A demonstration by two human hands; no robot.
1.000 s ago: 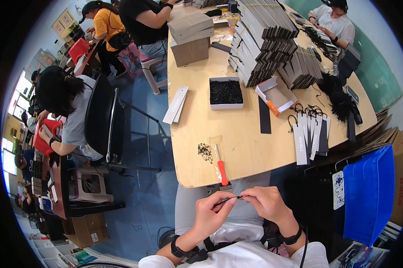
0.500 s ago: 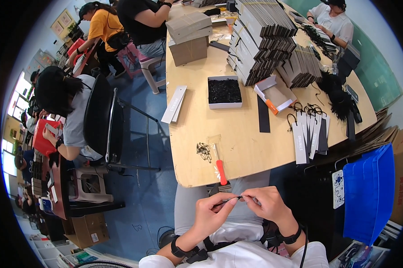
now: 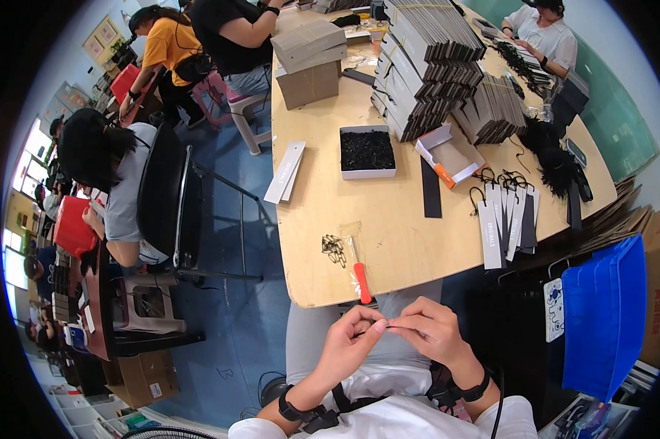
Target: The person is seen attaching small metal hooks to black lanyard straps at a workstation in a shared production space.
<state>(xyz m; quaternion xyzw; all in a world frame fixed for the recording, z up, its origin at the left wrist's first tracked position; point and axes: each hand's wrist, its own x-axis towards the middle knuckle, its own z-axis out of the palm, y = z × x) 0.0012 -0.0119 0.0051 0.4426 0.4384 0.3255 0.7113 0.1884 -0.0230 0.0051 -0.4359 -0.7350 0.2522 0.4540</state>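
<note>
Pinching a thin black cord point(image 3: 359, 334) between thumb and fingers, the left hand point(image 3: 348, 342) and right hand point(image 3: 435, 333) work close together, fingertips nearly meeting, above a lap in smooth grey cloth. The cord is slender, dark and flexible in look; only short lengths show at the fingers, and its ends are too small to make out. Just beyond the hands lies the rounded corner of a table point(image 3: 403, 252) with pale, faintly grained wood colouring. On it, nearest the hands, rests a tool with a smooth red handle point(image 3: 363, 285); beyond and left of that, a loose tangle of dark, narrow loops point(image 3: 333, 250). Farther ahead stands a shallow white box point(image 3: 368, 174), square and filled with fine black pieces of rough texture. Ahead and right of the hands, flat rectangular tags point(image 3: 493, 227), white and dark, fan out with black cord loops at their upper ends. Right of the hands, a ribbed, glossy blue bin point(image 3: 604, 322) leans.
</note>
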